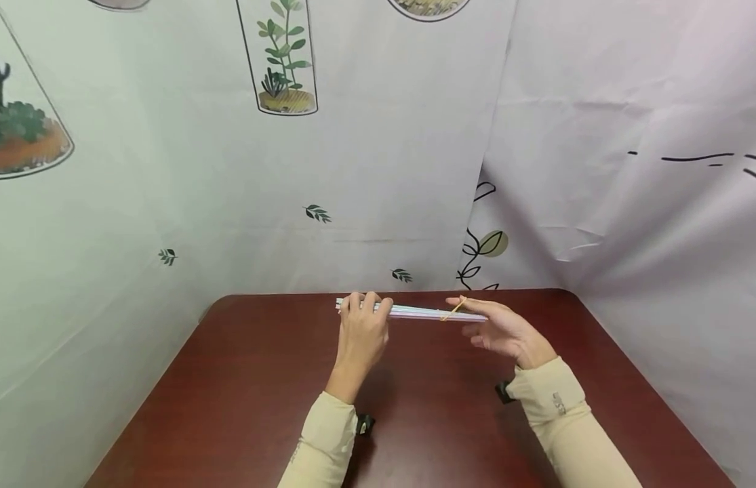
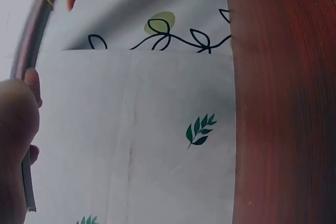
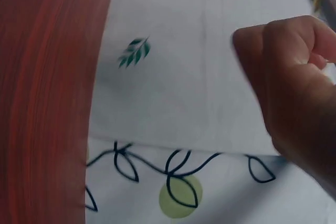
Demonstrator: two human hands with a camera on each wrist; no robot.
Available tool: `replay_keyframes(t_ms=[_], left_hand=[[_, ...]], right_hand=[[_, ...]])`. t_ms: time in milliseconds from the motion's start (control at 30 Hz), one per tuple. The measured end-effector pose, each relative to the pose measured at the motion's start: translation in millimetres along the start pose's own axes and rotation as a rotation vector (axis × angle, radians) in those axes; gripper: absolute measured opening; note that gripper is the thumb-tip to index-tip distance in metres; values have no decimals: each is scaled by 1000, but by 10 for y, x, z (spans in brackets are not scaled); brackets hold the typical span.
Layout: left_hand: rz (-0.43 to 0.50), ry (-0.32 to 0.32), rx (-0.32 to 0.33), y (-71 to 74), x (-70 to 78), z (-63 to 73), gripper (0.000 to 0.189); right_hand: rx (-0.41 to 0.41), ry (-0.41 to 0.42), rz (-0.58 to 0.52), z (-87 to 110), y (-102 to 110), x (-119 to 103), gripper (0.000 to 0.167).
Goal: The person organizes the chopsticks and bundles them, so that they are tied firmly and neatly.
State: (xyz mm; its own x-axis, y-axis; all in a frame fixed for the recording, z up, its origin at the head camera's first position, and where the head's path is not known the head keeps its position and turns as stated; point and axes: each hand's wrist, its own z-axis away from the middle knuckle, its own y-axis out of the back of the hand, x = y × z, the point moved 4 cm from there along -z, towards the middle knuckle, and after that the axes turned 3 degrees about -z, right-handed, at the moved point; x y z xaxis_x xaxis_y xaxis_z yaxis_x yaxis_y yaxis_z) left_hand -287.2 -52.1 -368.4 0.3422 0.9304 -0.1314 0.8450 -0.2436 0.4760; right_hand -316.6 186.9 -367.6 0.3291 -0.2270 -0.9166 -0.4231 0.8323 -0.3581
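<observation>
A bundle of long, thin, pale sticks (image 1: 417,312) is held level above the far part of the table. My left hand (image 1: 362,335) grips it near its left end, fingers curled over the top. Around the right part of the bundle sits a yellow rubber band (image 1: 453,310). One side of the band is pulled away from the sticks and caught on a finger of my right hand (image 1: 506,332). In the left wrist view the band spans from the bundle (image 2: 35,30) to that finger. The right wrist view shows the right hand's fingers bent; their tips are partly hidden.
Below the hands lies a dark red-brown table (image 1: 262,379) with rounded far corners. Pale fabric walls (image 1: 378,169) printed with plants and leaves stand close around its back and sides. Dark wrist devices (image 1: 365,425) show at both sleeves.
</observation>
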Motion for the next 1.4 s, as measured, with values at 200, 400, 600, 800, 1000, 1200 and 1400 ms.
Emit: replay_keyframes(t_ms=[200,400,600,800,1000,1200,1400], left_hand=[[24,-46,11,-7,7,11,9],[33,-58,-27,-101,92,-16,8],[40,-42,-62,-164,102,13,9],[46,-22,-44,-149,81,-17,7],[26,28,-55,-123,62,-87,6],[-3,34,-36,-92,134,-110,6],[-49,51,-87,-98,163,-129,6]], right_hand=[[16,12,85,-113,31,-78,21],[138,92,304,-128,15,-148,44],[298,289,577,-106,-23,-167,41],[326,537,687,-17,-92,-268,30],[411,577,682,78,-61,-325,28],[562,641,752,289,-126,-330,33],[592,475,405,227,4,-240,36]])
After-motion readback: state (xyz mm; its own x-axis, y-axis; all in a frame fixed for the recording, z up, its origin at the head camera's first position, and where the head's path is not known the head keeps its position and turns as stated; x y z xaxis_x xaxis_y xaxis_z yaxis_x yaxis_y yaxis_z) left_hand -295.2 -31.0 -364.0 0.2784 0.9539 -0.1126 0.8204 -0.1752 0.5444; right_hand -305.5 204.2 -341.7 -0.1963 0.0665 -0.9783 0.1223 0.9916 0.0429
